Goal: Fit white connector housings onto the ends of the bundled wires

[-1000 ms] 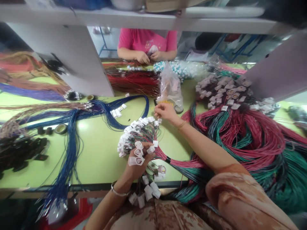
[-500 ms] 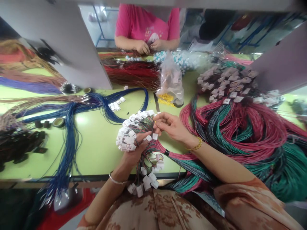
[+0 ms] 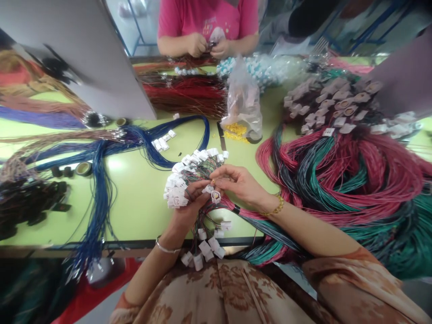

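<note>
Soft light leaves pale glare on the green tabletop [image 3: 141, 202], and the view's edges look stretched and blurred.

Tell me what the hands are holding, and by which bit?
The left hand holds a bunch of thin wires, near the ends with white connectors. The right hand is close by; whether it pinches something tiny, I can't tell.

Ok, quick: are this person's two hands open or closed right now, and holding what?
Left hand: closed around wires with white connectors.
Right hand: closed, fingertips pinched by the left; what's between them is too small to tell.
</note>
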Motion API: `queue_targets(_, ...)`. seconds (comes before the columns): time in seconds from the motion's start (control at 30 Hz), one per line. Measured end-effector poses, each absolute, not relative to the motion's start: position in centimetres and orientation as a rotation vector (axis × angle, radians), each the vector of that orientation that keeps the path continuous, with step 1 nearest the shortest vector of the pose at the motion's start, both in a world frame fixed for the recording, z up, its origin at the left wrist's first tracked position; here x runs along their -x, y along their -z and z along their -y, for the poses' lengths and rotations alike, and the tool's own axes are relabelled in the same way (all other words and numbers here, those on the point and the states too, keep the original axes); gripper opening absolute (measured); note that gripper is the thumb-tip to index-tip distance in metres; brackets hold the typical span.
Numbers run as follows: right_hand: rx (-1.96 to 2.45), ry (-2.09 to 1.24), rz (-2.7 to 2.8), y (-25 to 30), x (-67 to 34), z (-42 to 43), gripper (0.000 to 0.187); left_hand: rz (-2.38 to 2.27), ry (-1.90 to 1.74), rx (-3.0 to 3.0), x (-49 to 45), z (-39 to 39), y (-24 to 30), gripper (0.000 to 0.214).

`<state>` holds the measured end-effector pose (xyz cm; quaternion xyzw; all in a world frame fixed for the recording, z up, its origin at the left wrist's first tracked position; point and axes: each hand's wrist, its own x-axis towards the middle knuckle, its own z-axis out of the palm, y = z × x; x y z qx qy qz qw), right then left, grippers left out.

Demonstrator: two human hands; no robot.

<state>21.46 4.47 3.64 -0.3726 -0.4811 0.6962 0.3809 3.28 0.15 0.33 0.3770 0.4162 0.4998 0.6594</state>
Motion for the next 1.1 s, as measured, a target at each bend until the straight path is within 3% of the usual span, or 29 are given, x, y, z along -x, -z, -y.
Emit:
queue_targets(0.73,0.956,-1.671,1.193,-3.1,-21.5,-4.2,0.034,-0.957,-1.148,-1.158,-3.0,0.3,0.2,0.022)
queue_targets(1.1,0.927,-1.658,1.197,-2.8,-21.4,-3.9,0.027,-0.983,-1.151,-1.156,-3.0,0.1,0.3,0.028)
